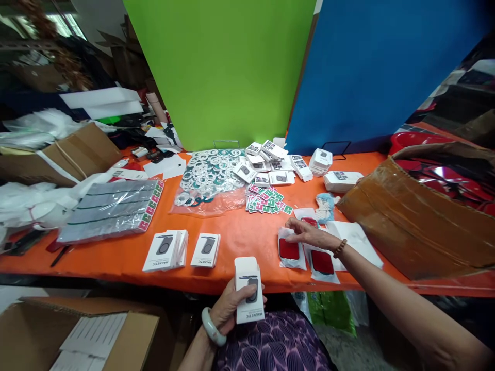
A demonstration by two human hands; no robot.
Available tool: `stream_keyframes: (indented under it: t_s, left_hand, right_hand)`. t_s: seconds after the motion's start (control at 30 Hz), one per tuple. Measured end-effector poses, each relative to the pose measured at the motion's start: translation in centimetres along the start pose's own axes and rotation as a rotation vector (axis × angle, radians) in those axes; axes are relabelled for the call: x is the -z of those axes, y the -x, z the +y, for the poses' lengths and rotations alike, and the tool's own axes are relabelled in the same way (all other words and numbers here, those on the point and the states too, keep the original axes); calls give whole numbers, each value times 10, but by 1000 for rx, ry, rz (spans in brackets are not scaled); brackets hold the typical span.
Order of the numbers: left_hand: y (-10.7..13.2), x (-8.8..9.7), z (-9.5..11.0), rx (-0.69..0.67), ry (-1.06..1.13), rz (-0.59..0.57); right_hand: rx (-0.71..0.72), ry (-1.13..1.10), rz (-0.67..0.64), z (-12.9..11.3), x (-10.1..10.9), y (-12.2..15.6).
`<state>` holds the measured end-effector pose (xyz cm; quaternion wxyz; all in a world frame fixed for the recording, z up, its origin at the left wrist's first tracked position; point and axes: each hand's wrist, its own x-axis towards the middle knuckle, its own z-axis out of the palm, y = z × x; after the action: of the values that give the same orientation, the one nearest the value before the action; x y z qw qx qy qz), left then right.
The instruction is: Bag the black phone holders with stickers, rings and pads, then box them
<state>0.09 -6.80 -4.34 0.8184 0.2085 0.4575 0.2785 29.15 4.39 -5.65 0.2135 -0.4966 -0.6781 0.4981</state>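
Observation:
My left hand (pixel 231 305) is wrapped around a white box (pixel 249 301) printed "MAGNETIC", held upright above my lap with its top flap raised. Over on the orange table, the fingers of my right hand (pixel 305 234) curl onto a red square piece (pixel 288 249) in a pale wrapper, at its upper edge. Beside it lies a second red square piece (pixel 322 262) on its own pale wrapper, and another red piece (pixel 309 221) is partly covered by my hand. To the left, two stacks of white boxes (pixel 164 252) lie near the table's front edge, the smaller stack (pixel 206 251) nearer me.
Behind are a bag of white rings (pixel 207 172), a pile of white boxes (pixel 270 164) and printed cards (pixel 267 200). A brown carton (pixel 410 221) with red pieces takes up the right side. A flat plastic pack (pixel 112 208) lies left; an open carton (pixel 143 335) stands below.

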Motion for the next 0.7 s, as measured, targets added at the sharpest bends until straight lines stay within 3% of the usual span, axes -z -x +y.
stream_keyframes:
  t_s: [0.13,0.33,0.47,0.7]
  left_hand:
    - [4,0,1,4,-41,-53]
    - [2,-2,-2,22,-48,-105]
    - [0,-6,-5,15,-77,-180]
    - [1,-8,-10,13,-71,-279]
  right_hand:
    - [-24,2,-59,-18,-6,2]
    - [83,-347,-8,-77,-23,8]
    - [216,-213,26,-109,-42,8]
    - [197,-70,-167,-121,-60,-2]
